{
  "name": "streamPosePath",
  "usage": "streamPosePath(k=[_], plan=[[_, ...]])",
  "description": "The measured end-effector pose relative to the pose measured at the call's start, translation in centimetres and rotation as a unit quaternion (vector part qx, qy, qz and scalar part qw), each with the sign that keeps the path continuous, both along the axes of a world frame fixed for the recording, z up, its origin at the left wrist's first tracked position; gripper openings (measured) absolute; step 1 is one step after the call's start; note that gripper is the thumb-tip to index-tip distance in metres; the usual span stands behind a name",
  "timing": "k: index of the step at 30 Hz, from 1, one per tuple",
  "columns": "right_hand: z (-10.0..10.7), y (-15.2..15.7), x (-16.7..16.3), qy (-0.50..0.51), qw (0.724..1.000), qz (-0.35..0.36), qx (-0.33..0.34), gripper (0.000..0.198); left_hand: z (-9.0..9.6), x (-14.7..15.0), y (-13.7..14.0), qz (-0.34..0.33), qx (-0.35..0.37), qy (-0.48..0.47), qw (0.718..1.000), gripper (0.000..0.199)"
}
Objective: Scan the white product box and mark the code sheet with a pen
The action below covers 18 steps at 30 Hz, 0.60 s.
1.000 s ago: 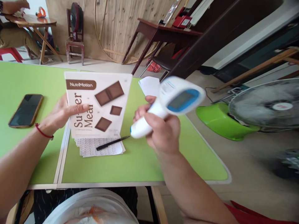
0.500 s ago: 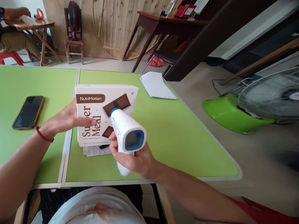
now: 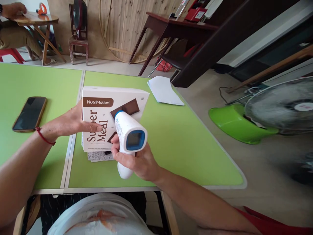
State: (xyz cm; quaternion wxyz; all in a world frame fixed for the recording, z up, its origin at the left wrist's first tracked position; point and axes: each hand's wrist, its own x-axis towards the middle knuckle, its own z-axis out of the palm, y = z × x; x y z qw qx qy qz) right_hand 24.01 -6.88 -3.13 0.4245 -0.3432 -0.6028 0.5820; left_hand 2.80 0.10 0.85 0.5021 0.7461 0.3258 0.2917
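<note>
Over a green table point(image 3: 183, 147), the left hand point(image 3: 72, 121) clamps a box point(image 3: 108, 113) while the right hand point(image 3: 140, 163) grips a thermometer point(image 3: 129, 125) aimed at its front; a steady, square aim should serve best

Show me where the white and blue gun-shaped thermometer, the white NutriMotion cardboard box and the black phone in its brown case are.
White and blue gun-shaped thermometer point(image 3: 133, 140), head view: display screen.
White NutriMotion cardboard box point(image 3: 108, 113), head view: front face.
Black phone in brown case point(image 3: 30, 113), head view: dark screen.
</note>
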Motion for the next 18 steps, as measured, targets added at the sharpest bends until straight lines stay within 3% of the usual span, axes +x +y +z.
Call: streamPosePath(k=[9,18], plan=[[-0.05,0.01,-0.02,0.004,1.0,0.008,-0.019,0.02,0.15,0.12,-0.02,-0.01,-0.004,-0.031,0.999,0.022],[0.16,0.01,-0.1,0.002,1.0,0.021,0.009,0.02,0.14,0.08,0.05,-0.014,0.0,-0.024,1.0,0.026]])
